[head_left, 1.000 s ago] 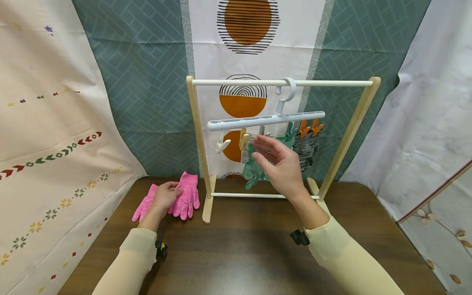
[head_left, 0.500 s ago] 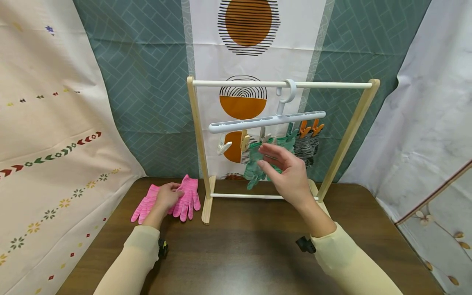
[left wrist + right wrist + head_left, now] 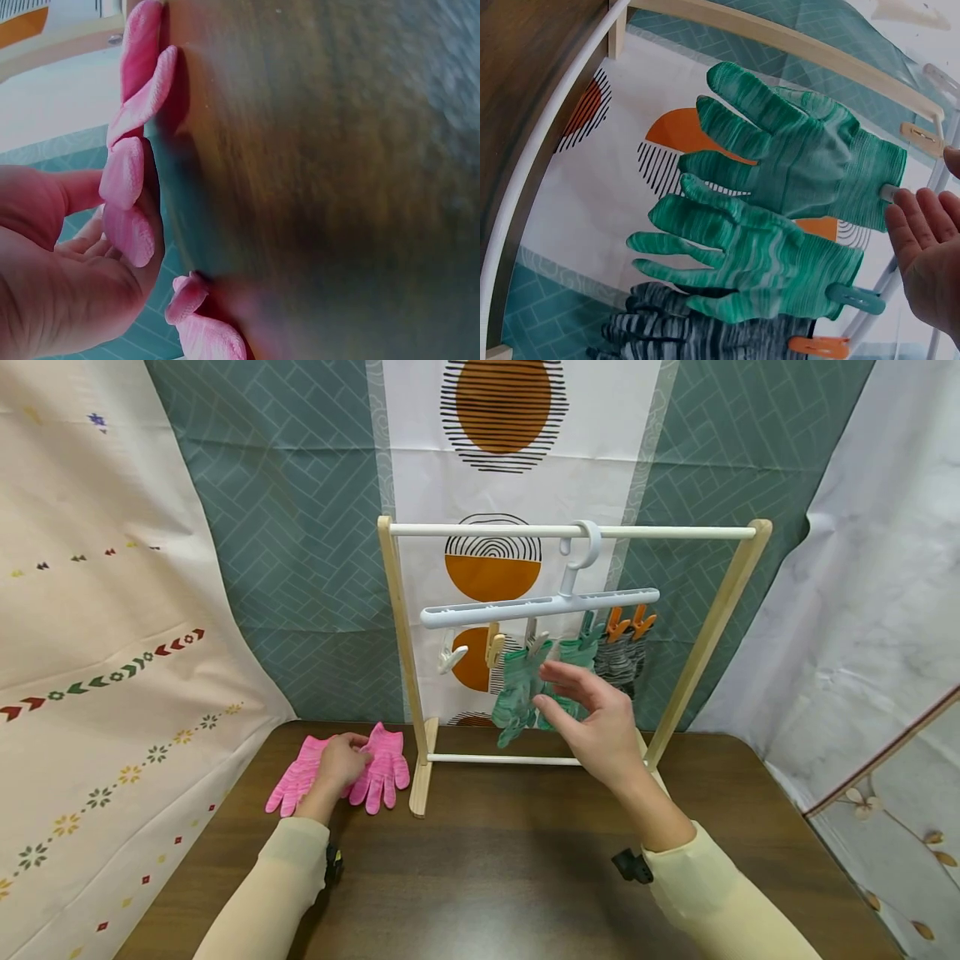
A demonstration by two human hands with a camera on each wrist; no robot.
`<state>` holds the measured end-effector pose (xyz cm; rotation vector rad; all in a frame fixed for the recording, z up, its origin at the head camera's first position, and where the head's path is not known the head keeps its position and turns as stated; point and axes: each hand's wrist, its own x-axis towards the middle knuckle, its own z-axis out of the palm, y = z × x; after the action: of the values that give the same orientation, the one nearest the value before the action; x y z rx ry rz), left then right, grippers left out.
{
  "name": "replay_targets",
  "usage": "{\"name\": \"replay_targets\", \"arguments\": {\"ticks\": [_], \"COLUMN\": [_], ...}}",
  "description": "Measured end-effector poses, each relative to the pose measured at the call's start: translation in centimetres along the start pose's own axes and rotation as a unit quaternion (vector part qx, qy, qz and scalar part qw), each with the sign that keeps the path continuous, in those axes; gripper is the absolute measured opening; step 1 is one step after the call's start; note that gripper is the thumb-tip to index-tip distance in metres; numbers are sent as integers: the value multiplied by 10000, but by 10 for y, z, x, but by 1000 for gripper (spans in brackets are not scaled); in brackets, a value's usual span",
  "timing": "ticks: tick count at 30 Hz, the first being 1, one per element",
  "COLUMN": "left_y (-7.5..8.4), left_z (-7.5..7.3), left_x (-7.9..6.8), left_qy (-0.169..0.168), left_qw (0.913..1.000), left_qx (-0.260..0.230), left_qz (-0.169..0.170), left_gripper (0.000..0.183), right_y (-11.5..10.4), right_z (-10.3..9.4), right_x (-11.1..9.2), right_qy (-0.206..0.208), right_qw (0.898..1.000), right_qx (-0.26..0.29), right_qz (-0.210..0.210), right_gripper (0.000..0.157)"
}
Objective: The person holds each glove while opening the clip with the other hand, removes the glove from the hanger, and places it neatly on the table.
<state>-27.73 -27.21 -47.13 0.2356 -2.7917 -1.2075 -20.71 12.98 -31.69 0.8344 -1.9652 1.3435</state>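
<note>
My left hand point(image 3: 342, 766) is at one pink glove point(image 3: 381, 770) on the table, pinching its near edge between thumb and fingers. A second pink glove point(image 3: 298, 777) lies flat to the left, partly under the forearm. My right hand point(image 3: 596, 727), empty, has its fingers loosely bent in front of the hanging green gloves. One green glove point(image 3: 802, 165) hangs from a grey clip point(image 3: 536, 642), the other green glove point(image 3: 757, 255) from a teal clip point(image 3: 859, 298). In the right wrist view, the right fingertips overlap the first glove's cuff near its clip.
A pale blue hanger point(image 3: 540, 605) hangs on the white bar of a wooden rack point(image 3: 401, 627). Beige point(image 3: 493, 646) and white point(image 3: 452, 658) clips hold nothing. Orange clips point(image 3: 617, 627) hold dark striped gloves point(image 3: 621, 664). Patterned cloths point(image 3: 300, 568) surround the table point(image 3: 480, 860).
My right hand has drawn away from the grey clip, down and to the right, uncovering more of the green gloves. The right-hand pink glove has shifted slightly toward me, with my left hand at it.
</note>
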Motion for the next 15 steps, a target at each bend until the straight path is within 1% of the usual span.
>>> {"name": "replay_targets", "arguments": {"ticks": [9,15], "left_y": [-2,-2], "left_z": [1,1], "left_x": [-2,-3], "left_qy": [85,43], "left_qw": [9998,10000], "left_qx": [173,49], "left_qz": [56,-27], "left_gripper": [41,46], "right_y": [3,6], "right_z": [-7,-12], "right_x": [-5,-10], "right_qy": [-31,41], "right_qw": [9997,9991], "right_qx": [-147,-334], "right_qz": [171,261], "right_gripper": [44,44]}}
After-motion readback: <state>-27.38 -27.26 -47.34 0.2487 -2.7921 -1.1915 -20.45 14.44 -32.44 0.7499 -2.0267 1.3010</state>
